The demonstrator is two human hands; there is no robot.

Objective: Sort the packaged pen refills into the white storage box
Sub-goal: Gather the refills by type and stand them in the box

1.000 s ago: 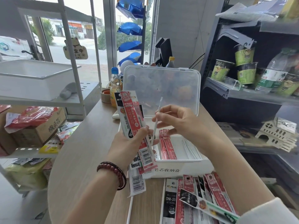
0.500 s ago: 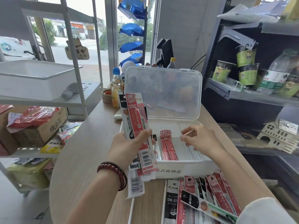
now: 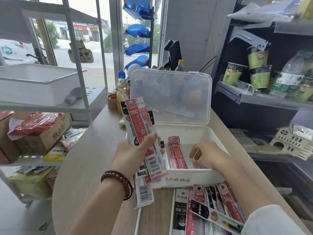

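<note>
Right hand point(image 3: 205, 156) sank into box point(image 3: 199, 174) beside red packs point(image 3: 177, 153).

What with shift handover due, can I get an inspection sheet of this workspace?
Surface: wooden counter, rounded edge.
Job's things: white storage box, lid up; red refill packs inside; loose packs in front.
Clutter: drink bottle, brown tub behind box.
Hands: left hand grips a fan of packs; right hand in the box, grip unclear.
Cables: black cable by the wall.
Surroundings: cup noodles shelved right; white rack left.
</note>
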